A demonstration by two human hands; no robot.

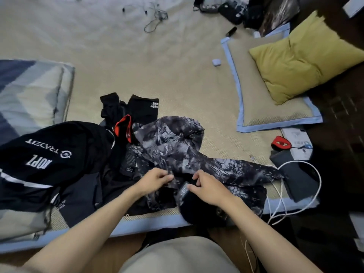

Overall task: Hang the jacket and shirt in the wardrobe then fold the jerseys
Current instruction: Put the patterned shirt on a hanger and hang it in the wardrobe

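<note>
Your left hand and right hand both pinch the crumpled grey-and-black patterned fabric jacket at the bed's near edge. Lift carelessly and it may drag along the black lettered jersey touching it beyond.

Crumpled patterned jacket beside black jerseys
</note>
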